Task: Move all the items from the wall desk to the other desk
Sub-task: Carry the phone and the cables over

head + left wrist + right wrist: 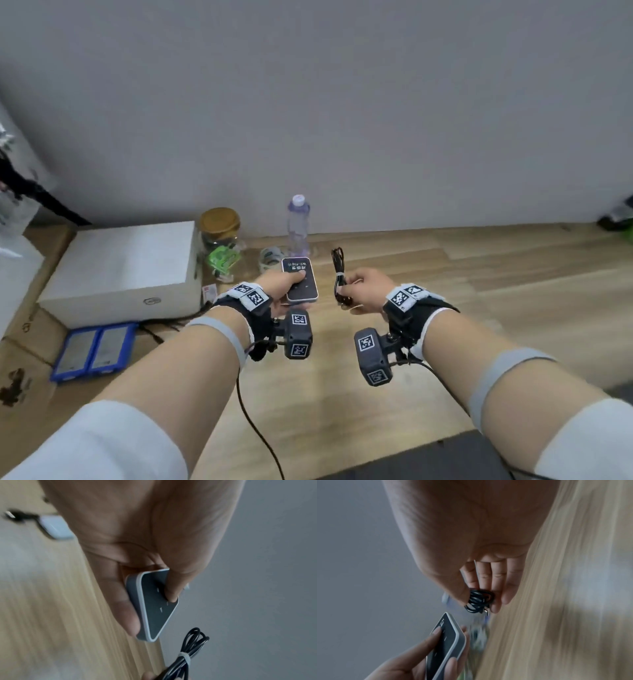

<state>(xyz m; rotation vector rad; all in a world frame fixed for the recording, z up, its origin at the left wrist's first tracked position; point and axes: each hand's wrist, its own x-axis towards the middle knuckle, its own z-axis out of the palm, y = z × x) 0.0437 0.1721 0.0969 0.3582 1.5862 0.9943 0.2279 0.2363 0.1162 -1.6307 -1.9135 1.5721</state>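
My left hand point(286, 286) grips a flat black device with a pale rim point(300, 280), thumb on its face and fingers beneath, lifted above the wooden desk point(445, 274) by the wall. The left wrist view shows the same device point(154, 605) in my fingers point(132, 620). My right hand point(359, 289) pinches a bundled black cable point(339, 270) tied with a white band, held upright. In the right wrist view the cable point(478, 601) sits between thumb and fingers. On the desk behind stand a clear water bottle point(298, 222), a cork-lidded jar point(219, 226), a tape roll point(270, 260) and a green packet point(222, 258).
A white box point(126, 270) lies at the left on cardboard cartons point(30, 342), with a blue tray point(94, 349) in front of it. A dark surface point(428, 459) shows at the bottom edge. A white plug with a black lead point(54, 527) lies on the desk.
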